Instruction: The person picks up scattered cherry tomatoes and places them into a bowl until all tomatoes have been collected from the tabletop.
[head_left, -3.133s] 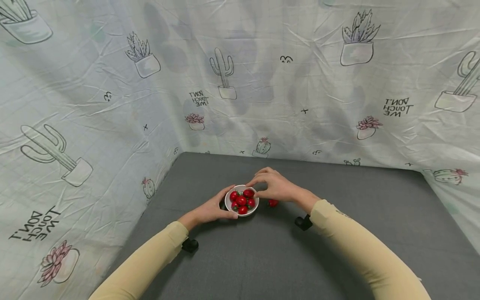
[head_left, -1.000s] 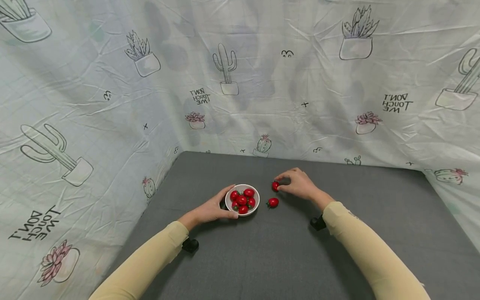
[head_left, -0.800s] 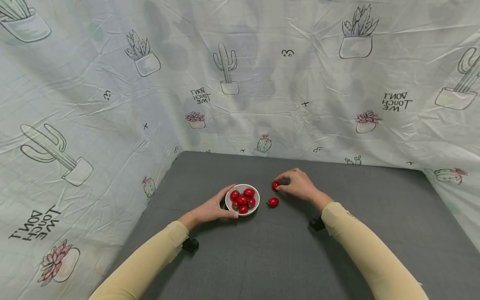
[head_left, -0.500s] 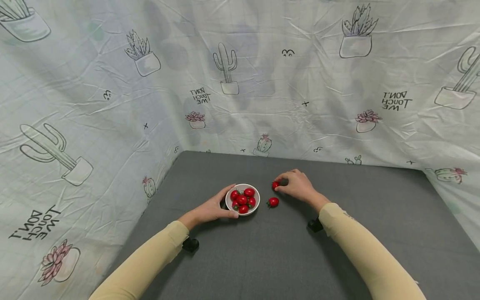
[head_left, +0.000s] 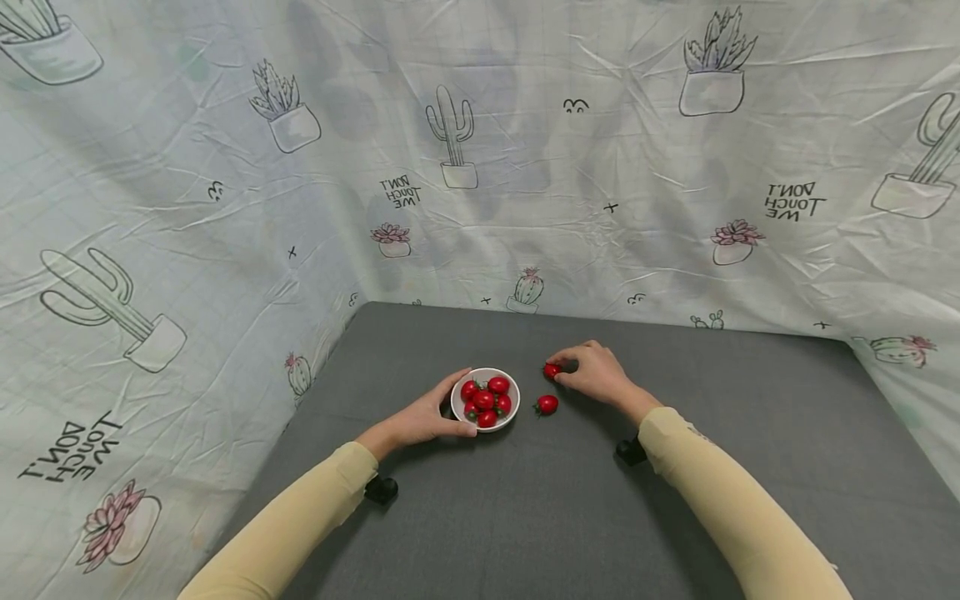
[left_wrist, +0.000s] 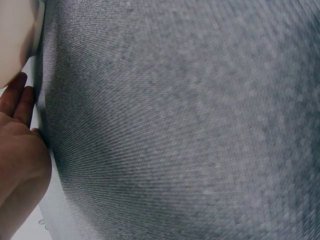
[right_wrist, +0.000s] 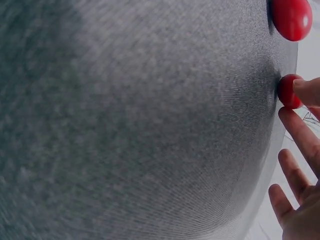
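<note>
Several red cherry tomatoes (head_left: 483,401) with green stems lie in a small white bowl (head_left: 455,414) on the table. My left hand (head_left: 415,419) holds the bowl by its left side, thumb at the near rim and fingers round the far side. To the right of the bowl, my right hand (head_left: 596,372) pinches a cherry tomato (head_left: 551,371) between thumb and finger. That tomato appears to rest on the cloth in the right wrist view. A second loose cherry tomato (head_left: 547,405) lies nearer, apart from the hand. The left wrist view shows only the bowl's edge (left_wrist: 17,35) and part of the hand.
A dark grey cloth (head_left: 480,517) covers the table. Behind and to the left hangs a pale curtain (head_left: 510,167) printed with potted cacti. Each wrist carries a small black camera mount (head_left: 381,491).
About three seconds ago my right hand was at the bowl's right rim; it has since moved right to the far loose tomato. Over the last second it has barely shifted. The left hand stays put.
</note>
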